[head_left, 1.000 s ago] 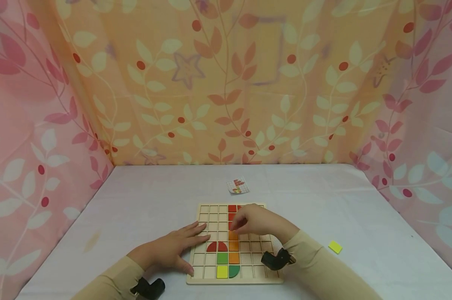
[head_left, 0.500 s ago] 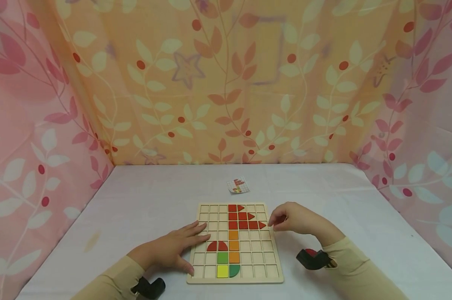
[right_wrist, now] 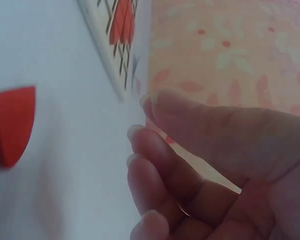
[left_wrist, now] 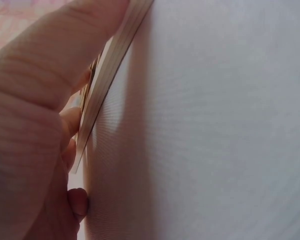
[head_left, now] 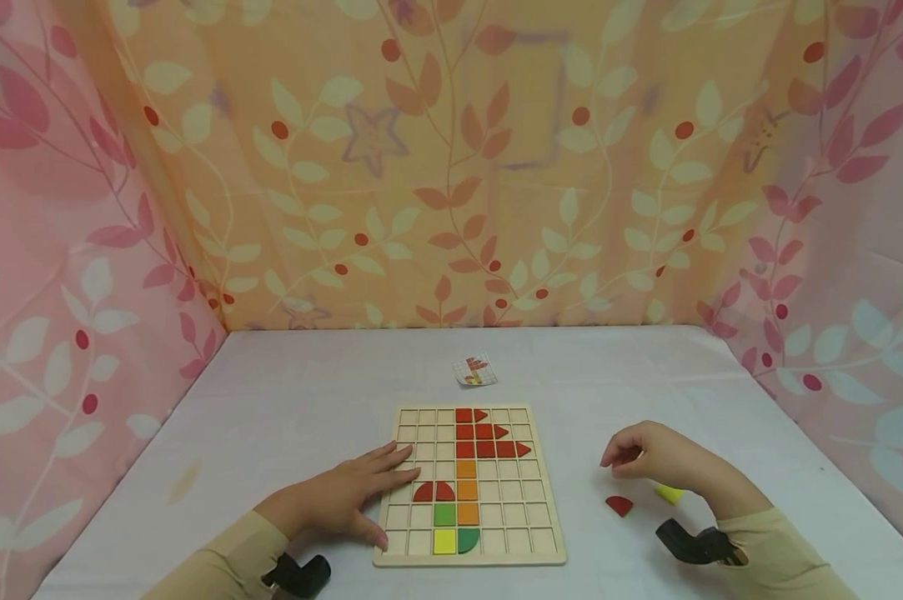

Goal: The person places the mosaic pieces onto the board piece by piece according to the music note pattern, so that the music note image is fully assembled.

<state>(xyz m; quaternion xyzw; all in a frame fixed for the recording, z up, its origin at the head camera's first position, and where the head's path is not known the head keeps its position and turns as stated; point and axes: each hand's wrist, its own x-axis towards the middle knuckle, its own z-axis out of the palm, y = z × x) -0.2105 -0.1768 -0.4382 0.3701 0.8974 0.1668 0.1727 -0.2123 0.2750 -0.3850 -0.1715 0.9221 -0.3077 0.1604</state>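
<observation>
A wooden grid board [head_left: 514, 546] lies on the table with red, orange, green and yellow pieces set in its cells. My left hand [head_left: 346, 492] rests along the board's left edge, its fingers spread over the wood; the left wrist view shows the thumb [left_wrist: 65, 45] against the board's side. To the right of the board, my right hand [head_left: 664, 462] hovers over the table with loosely bent fingers. Nothing shows between its thumb and fingertips in the right wrist view. Near it lie a red quarter-circle piece [head_left: 619, 506] and a yellow square piece [head_left: 669, 494], partly behind the hand.
Beyond the board lies a small pattern card [head_left: 475, 371] printed with a coloured design on a grid. A white cloth [head_left: 308, 400] covers the table. Flowered curtains [head_left: 451, 167] enclose the back and both sides.
My right hand has moved from above the board to the right, over the table. The red pieces it covered show now, and the red quarter-circle has come into view. My left hand stays still.
</observation>
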